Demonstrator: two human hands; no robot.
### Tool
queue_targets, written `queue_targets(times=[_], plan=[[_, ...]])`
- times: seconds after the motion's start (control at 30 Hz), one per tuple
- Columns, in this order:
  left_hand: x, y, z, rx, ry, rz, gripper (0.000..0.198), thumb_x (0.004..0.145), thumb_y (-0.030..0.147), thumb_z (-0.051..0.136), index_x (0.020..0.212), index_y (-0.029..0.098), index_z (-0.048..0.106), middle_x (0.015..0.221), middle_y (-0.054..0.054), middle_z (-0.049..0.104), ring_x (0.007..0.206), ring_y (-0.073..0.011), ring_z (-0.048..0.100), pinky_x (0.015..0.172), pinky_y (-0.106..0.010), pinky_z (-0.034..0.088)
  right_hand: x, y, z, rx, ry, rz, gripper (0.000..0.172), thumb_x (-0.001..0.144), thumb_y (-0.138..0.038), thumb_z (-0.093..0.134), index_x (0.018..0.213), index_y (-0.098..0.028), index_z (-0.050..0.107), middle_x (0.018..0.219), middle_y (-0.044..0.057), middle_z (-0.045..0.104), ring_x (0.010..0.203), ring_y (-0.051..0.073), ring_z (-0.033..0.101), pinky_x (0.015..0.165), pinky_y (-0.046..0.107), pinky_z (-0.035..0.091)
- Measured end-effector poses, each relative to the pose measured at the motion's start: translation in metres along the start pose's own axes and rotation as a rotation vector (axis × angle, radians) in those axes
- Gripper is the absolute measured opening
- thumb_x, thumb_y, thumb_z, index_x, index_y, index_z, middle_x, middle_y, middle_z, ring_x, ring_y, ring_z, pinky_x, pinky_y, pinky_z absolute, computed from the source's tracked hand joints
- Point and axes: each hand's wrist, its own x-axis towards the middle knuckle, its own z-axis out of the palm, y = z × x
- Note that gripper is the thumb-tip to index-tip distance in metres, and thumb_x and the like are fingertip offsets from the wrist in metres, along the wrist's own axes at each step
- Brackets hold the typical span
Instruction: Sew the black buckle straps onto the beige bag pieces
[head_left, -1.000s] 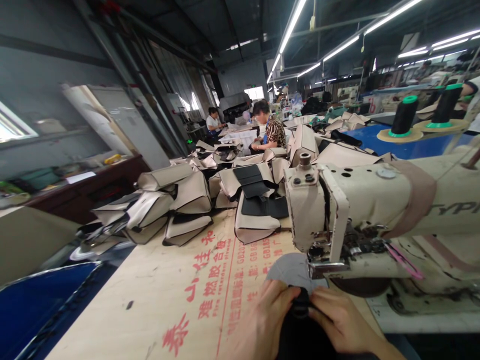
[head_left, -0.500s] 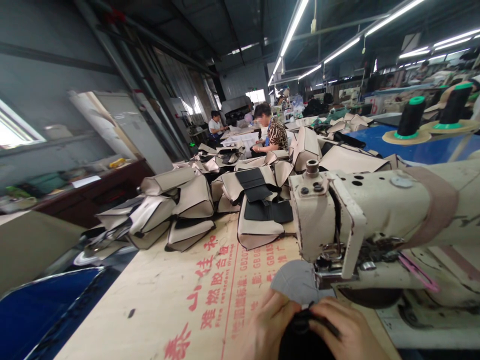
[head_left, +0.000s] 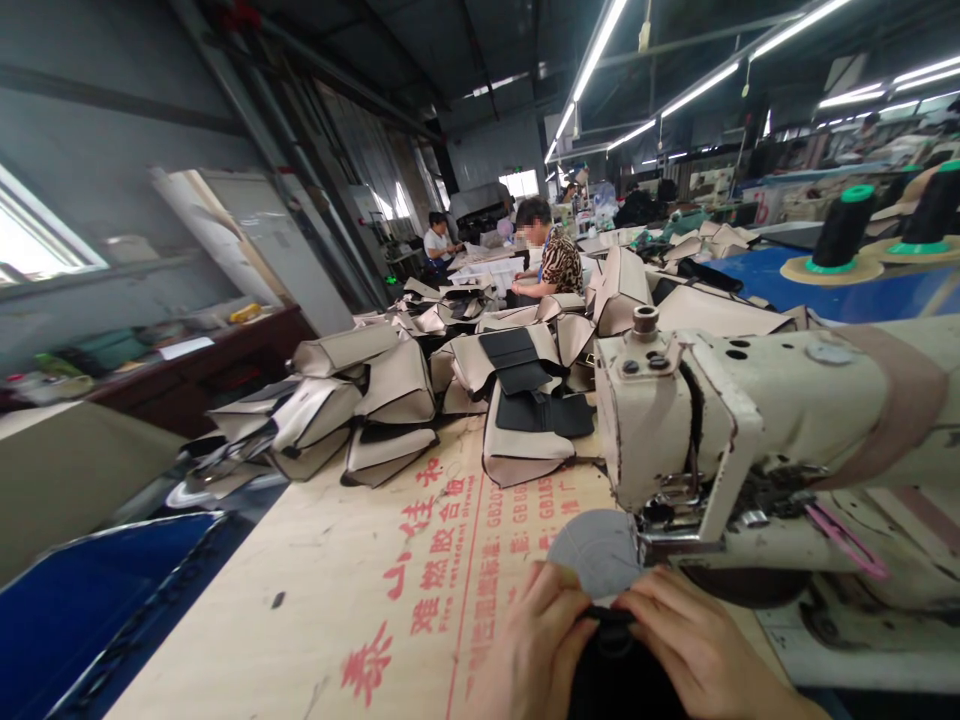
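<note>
At bottom centre of the frame, left hand and right hand both pinch a black piece held between them, fingertips nearly meeting, just below the sewing machine head. Grey round patch lies on the counter, touching the fingertips and running under the machine foot. Beige covers are piled mid-frame, well apart from the hands.

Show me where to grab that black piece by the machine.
Pinch the black piece at its far edge from both sides, as the left hand and right hand do: it looks limp, and the sewing machine blocks the far side.
</note>
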Motion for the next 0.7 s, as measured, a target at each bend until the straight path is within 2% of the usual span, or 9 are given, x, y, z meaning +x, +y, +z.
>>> queue_targets(times=[0.13,0.3,0.4,0.57,0.7], plan=[[0.002,0.002,0.005,-0.058,0.079,-0.004,0.019,0.087,0.021,0.038,0.084,0.018,0.057,0.086,-0.007,0.055,0.086,-0.0163,0.052,0.077,-0.029,0.046,0.007,-0.002,-0.011,0.054,-0.039,0.044,0.022,0.088,-0.015,0.032,0.104,-0.018,0.047,0.094,0.007,0.051,0.087,0.019,0.048,0.078,0.034,0.043],[0.003,0.002,0.012,-0.132,0.147,-0.014,0.017,0.087,0.02,0.04,0.091,0.02,0.056,0.088,-0.005,0.057,0.084,-0.0145,0.054,0.076,-0.026,0.045,0.008,0.003,-0.009,0.055,0.029,0.018,0.019,0.089,-0.016,0.033,0.1,-0.017,0.048,0.09,0.006,0.051,0.086,0.019,0.048,0.083,0.035,0.041],[0.003,0.005,0.012,-0.137,0.146,-0.019,0.016,0.086,0.018,0.039,0.088,0.019,0.055,0.085,-0.005,0.057,0.082,-0.014,0.054,0.074,-0.024,0.045,0.006,0.003,-0.007,0.09,0.028,0.029,0.02,0.089,-0.016,0.034,0.103,-0.018,0.047,0.093,0.005,0.051,0.089,0.018,0.048,0.083,0.032,0.041],[0.006,0.011,0.009,-0.121,0.128,-0.091,0.014,0.085,0.015,0.04,0.083,0.018,0.054,0.086,-0.004,0.057,0.083,-0.0136,0.053,0.075,-0.024,0.044,0.011,0.0,-0.01,0.115,0.038,-0.001,0.027,0.089,-0.012,0.03,0.112,-0.02,0.042,0.108,0.007,0.047,0.101,0.017,0.043,0.089,0.03,0.038],[0.009,0.012,0.008,-0.114,0.107,-0.115,0.013,0.085,0.018,0.043,0.082,0.018,0.055,0.084,-0.004,0.058,0.081,-0.0135,0.054,0.074,-0.024,0.045,0.018,0.003,-0.016,0.154,-0.032,-0.053,0.023,0.088,-0.012,0.03,0.104,-0.018,0.045,0.1,0.006,0.051,0.096,0.017,0.046,0.088,0.03,0.038]])
